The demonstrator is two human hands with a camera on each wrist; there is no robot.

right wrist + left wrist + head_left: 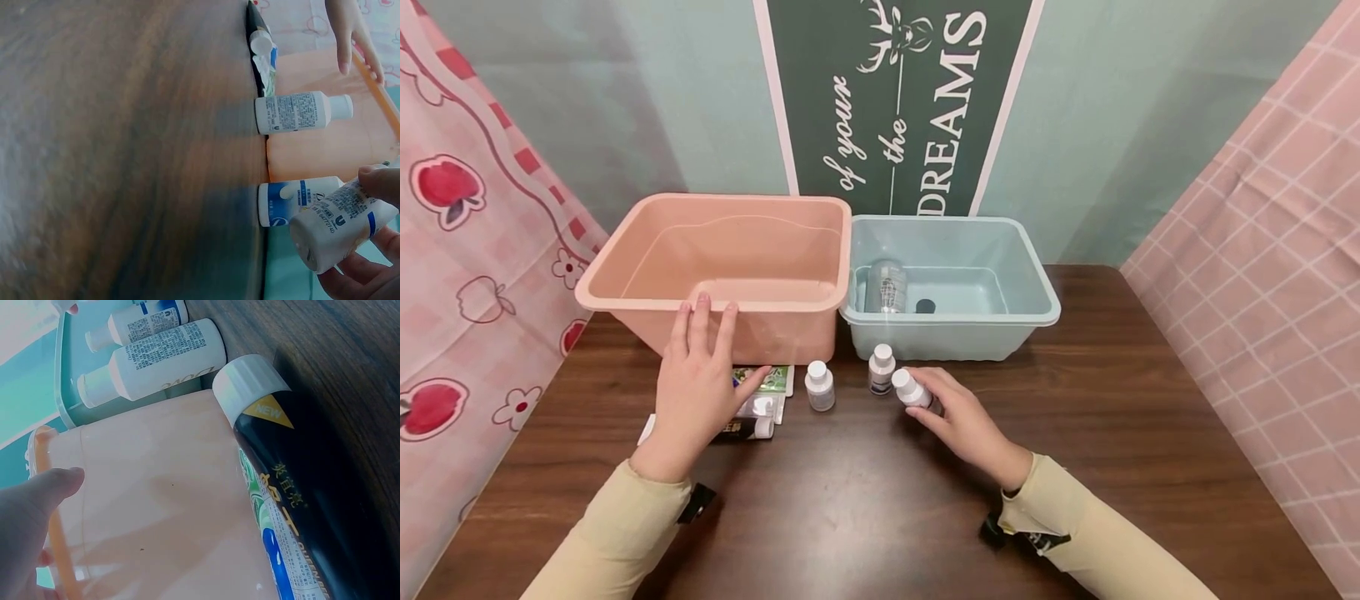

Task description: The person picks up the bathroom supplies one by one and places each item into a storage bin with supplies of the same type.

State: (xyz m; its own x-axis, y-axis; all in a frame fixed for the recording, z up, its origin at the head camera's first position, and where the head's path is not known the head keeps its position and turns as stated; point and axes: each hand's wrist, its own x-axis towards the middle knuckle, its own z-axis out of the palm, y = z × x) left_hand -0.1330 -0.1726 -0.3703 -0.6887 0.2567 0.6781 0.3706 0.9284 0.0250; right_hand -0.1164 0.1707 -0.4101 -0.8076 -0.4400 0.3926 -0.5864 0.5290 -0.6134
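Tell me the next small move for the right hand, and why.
The right hand should probably turn its tilted white bottle upright and set it on the table: it appears held clear of the surface, and two similar bottles stand upright nearby.

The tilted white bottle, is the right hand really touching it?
Touching. The right wrist view shows the thumb and fingers of the right hand pressed against opposite sides of the tilted white bottle.

Head view downward, wrist views nearer bottles (821,390)
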